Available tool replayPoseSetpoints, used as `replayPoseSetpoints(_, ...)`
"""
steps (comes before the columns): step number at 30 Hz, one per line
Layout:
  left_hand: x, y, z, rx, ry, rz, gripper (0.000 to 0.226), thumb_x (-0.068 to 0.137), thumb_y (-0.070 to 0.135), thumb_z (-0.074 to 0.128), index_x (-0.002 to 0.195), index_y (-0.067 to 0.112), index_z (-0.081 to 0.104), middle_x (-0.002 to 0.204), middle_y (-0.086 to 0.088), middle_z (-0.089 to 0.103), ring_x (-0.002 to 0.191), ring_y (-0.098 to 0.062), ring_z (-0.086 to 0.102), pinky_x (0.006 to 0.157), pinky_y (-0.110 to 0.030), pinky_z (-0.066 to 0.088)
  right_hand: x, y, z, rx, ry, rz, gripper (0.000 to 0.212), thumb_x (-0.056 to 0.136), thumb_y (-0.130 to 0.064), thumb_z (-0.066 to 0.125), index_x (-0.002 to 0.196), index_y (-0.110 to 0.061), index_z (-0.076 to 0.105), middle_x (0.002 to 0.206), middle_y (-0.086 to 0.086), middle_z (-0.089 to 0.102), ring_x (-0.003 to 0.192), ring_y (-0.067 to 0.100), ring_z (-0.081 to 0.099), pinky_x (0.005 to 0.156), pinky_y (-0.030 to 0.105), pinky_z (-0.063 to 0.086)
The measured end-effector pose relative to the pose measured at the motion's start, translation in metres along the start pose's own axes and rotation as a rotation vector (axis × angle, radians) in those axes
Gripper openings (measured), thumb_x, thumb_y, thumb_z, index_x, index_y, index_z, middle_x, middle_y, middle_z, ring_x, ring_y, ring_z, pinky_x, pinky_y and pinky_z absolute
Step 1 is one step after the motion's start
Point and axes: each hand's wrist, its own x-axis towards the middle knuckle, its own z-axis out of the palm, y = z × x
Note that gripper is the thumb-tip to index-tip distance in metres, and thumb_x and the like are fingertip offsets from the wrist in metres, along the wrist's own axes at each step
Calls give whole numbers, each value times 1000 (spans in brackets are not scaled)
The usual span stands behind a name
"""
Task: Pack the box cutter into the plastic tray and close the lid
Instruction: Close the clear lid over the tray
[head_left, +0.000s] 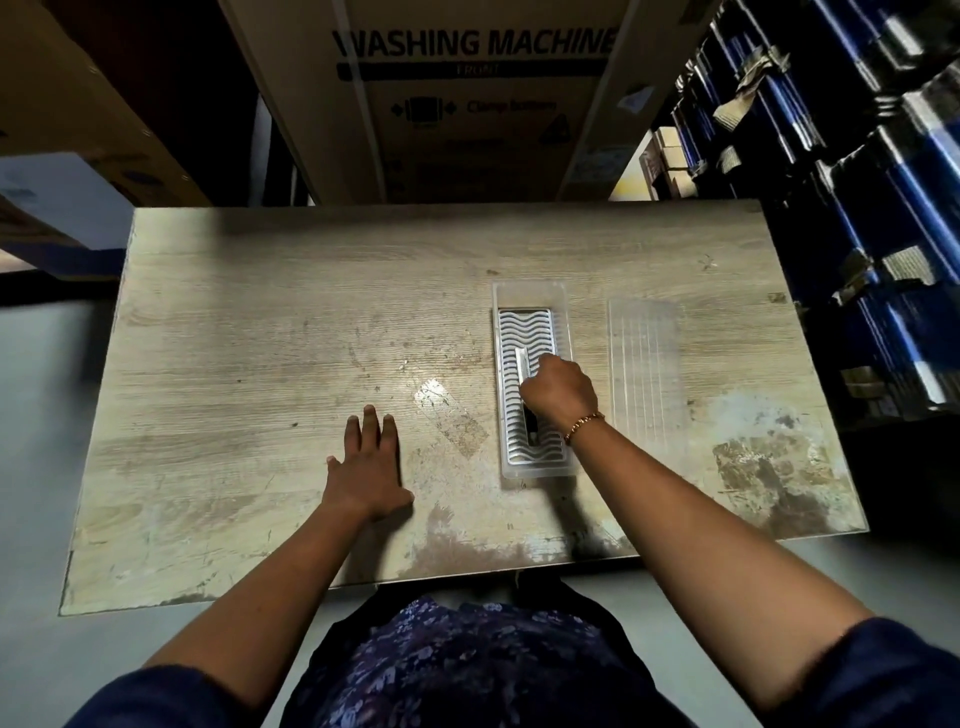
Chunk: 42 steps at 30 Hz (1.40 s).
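One hand, the right (558, 387), is clenching the cutter (524, 371) over the tray (506, 467); seat it flat before fetching the lid (645, 358). Left hand (366, 470) is lying released on the surface (260, 338)

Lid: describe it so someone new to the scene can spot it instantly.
Start at the wooden table and go to its right side, where the right hand reaches into the tray. The lid lies flat just right of the tray, apart from it. Unlike the tray with its wavy insert, it is a clear, empty panel with straight ribs.
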Motion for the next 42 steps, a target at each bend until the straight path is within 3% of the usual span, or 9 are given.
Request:
replayPoseSetpoints(6, 0, 4, -12, -64, 41, -17, 110, 76, 55, 70, 157, 15, 8, 168, -11, -6, 154, -34, -4, 114, -61, 31, -19, 90, -32, 275, 381, 17, 25, 87, -37, 61, 110, -27, 64, 110, -1, 72, 92, 24, 66, 73, 31, 48)
replayPoseSetpoints(10, 2, 22, -25, -158, 144, 27, 85, 81, 54, 65, 151, 17, 32, 165, -10, 19, 151, -32, 16, 112, -54, 36, -19, 159, -28, 146, 209, 398, 101, 69, -65, 72, 145, -9, 35, 147, 18, 41, 133, 41, 42, 98, 51, 42)
replayPoseSetpoints(13, 4, 43, -31, -252, 165, 38, 79, 84, 54, 64, 150, 21, 36, 162, -8, 28, 148, -31, 23, 111, -50, 35, -23, 169, -19, 9, 149, 485, 117, 59, -72, 75, 145, -6, 30, 147, 17, 34, 135, 41, 34, 98, 56, 40)
replayPoseSetpoints(18, 3, 69, -37, -337, 218, 79, 69, 84, 53, 65, 144, 23, 45, 153, -6, 43, 143, -30, 32, 109, -46, 37, -14, 173, -26, 168, 203, 558, 87, 65, -55, 81, 132, -9, 48, 138, 19, 46, 128, 40, 46, 99, 50, 42)
replayPoseSetpoints(22, -2, 91, -48, -471, 321, 152, 55, 85, 47, 67, 132, 21, 57, 138, -6, 56, 135, -30, 40, 106, -43, 37, -14, 194, -52, 606, 394, 380, 13, 80, -29, 73, 76, -19, 66, 96, 12, 72, 92, 33, 68, 85, 43, 55)
replayPoseSetpoints(27, -8, 125, -71, -645, 317, 309, 41, 90, 34, 68, 125, 14, 64, 124, -6, 66, 117, -22, 59, 99, -35, 44, -32, 182, -90, 998, 440, 228, 9, 86, -14, 69, 83, -22, 67, 94, 12, 71, 73, 23, 62, 75, 41, 55)
replayPoseSetpoints(31, -11, 154, -89, -970, 181, 306, 40, 92, 34, 65, 128, 16, 63, 119, -5, 70, 108, -19, 65, 96, -37, 49, -42, 150, -100, 1210, 269, 93, 24, 88, -7, 67, 109, -18, 65, 92, 4, 73, 61, 17, 62, 67, 31, 58)
replayPoseSetpoints(37, -11, 156, -89, -1284, 144, 213, 33, 93, 12, 62, 126, 14, 62, 99, -5, 67, 84, -19, 67, 76, -41, 58, -42, 98, -63, 1028, 98, 12, 19, 87, -10, 67, 100, -25, 68, 89, -1, 72, 59, 9, 65, 56, 25, 52)
replayPoseSetpoints(42, -5, 137, -64, -1140, 251, 92, 40, 88, 0, 64, 126, 12, 62, 86, 2, 63, 76, -14, 64, 75, -44, 63, -30, 95, -17, 665, 155, -30, 18, 87, -23, 68, 104, -24, 68, 107, -2, 70, 99, 21, 67, 90, 39, 54)
